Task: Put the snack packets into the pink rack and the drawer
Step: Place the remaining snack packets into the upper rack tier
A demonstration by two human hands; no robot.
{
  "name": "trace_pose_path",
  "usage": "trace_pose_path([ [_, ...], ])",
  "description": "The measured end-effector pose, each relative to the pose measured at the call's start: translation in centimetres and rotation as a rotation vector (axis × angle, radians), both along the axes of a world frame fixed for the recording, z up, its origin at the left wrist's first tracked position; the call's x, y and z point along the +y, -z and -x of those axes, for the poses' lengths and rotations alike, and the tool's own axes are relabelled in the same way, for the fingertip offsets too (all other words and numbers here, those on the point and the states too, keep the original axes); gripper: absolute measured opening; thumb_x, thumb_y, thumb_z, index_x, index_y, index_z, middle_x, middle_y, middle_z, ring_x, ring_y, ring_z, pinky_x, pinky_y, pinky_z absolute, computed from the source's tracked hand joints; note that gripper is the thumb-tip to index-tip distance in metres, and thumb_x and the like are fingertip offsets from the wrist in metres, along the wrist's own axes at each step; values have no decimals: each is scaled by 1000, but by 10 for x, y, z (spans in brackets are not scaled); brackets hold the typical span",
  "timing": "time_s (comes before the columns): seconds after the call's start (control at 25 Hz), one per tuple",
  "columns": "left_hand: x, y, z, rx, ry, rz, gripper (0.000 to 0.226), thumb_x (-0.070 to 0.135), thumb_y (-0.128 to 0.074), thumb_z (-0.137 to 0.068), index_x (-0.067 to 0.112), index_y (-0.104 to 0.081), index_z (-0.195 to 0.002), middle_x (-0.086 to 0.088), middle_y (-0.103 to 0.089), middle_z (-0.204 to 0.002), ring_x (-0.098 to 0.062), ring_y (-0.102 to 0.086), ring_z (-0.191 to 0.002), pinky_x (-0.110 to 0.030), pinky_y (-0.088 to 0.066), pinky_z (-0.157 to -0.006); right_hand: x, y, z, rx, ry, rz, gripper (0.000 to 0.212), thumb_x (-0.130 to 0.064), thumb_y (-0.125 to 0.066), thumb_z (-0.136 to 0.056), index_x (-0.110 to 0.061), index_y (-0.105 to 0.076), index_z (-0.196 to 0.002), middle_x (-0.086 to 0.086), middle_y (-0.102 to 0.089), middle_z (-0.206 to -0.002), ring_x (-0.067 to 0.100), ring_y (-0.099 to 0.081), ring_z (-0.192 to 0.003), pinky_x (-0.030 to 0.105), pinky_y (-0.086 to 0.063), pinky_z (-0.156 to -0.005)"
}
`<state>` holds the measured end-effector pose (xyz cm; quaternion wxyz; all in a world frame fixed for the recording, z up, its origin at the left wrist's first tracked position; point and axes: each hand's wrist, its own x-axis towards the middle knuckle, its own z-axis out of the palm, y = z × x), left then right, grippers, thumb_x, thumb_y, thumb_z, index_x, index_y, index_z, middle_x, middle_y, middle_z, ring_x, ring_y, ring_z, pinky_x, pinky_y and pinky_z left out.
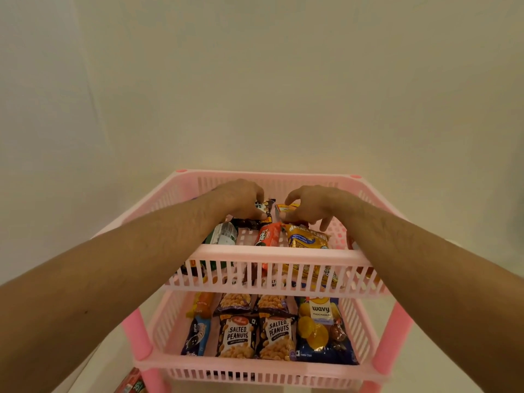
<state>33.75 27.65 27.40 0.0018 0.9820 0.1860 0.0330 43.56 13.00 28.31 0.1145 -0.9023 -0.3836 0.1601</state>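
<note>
Pink rack [279, 255], two tiers visible. Lower tier, nearest: two salted-peanut packets [236, 337] side by side, blue cookie packet [197, 336] on their left, blue wavy chips bag [321, 330] on their right. Top tier, front: white-green packet [224, 234], orange Treat packet [265, 235], yellow masala-peanut packet [307, 236]. Further back, both hands reach into top tier. Left hand [239, 198]: fingers curled, gripping a dark brown packet [265, 209]. Right hand [310, 204]: thumb and fingers pinching a small yellow-red packet [286, 208]. Pale wall [255, 80] behind.
</note>
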Motion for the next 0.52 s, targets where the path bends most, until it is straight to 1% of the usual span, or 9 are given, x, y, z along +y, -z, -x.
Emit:
trace_pose_path([
  [0.08,1,-2,2,1,2,-9,49,47,-67,-84,21,-59,-125,-2,-57,-129,-22,-52,-116,-36,-44,-91,-6,-5,0,1,-4,-18,73,-51,-70,-82,-26,-40,-143,9,-50,-137,25,-57,-96,33,-55,-54],
  [0.12,1,-4,3,-4,10,-9,49,48,-67,-84,20,-60,-123,-2,-58,-128,-22,-52,-116,-36,-44,-92,-9,-8,1,19,-9,-21,77,-52,-73,-79,-28,-39,-144,8,-46,-141,25,-55,-101,34,-55,-54],
  [0.16,1,-5,4,-15,28,12,50,51,-66,-83,21,-61,-122,-2,-57,-129,-21,-52,-116,-37,-44,-95,-13,-10,2,45,-18,-15,81,-52,-75,-76,-29,-38,-144,7,-46,-143,26,-54,-104,34,-55,-55],
  [0.24,2,-7,7,-13,95,115,58,62,-63,-79,25,-60,-124,0,-54,-135,-21,-49,-122,-42,-41,-102,-19,-14,6,82,-45,21,89,-55,-77,-72,-30,-35,-146,7,-47,-144,26,-53,-109,36,-57,-60],
  [0.28,1,-8,10,23,140,173,64,67,-61,-77,27,-57,-128,1,-50,-140,-21,-47,-125,-44,-38,-105,-22,-14,8,85,-63,47,92,-57,-77,-70,-30,-33,-147,7,-45,-145,27,-52,-115,37,-57,-65],
  [0.36,-3,-8,15,152,213,244,74,73,-58,-75,33,-48,-136,3,-43,-147,-20,-43,-130,-42,-34,-107,-30,-13,13,65,-90,93,96,-58,-76,-70,-30,-30,-149,5,-39,-151,31,-49,-127,42,-57,-79],
  [0.44,-5,-5,17,238,221,274,76,75,-58,-73,39,-43,-139,4,-40,-149,-19,-42,-131,-42,-34,-107,-36,-8,20,-9,-120,129,91,-55,-73,-75,-29,-29,-150,2,-37,-153,29,-47,-130,45,-52,-93],
  [0.52,-5,-5,16,258,195,279,79,75,-58,-73,38,-41,-140,4,-39,-150,-19,-42,-132,-43,-33,-108,-37,-2,25,-130,-163,157,81,-49,-70,-82,-27,-31,-150,1,-39,-152,27,-45,-132,47,-44,-104],
])
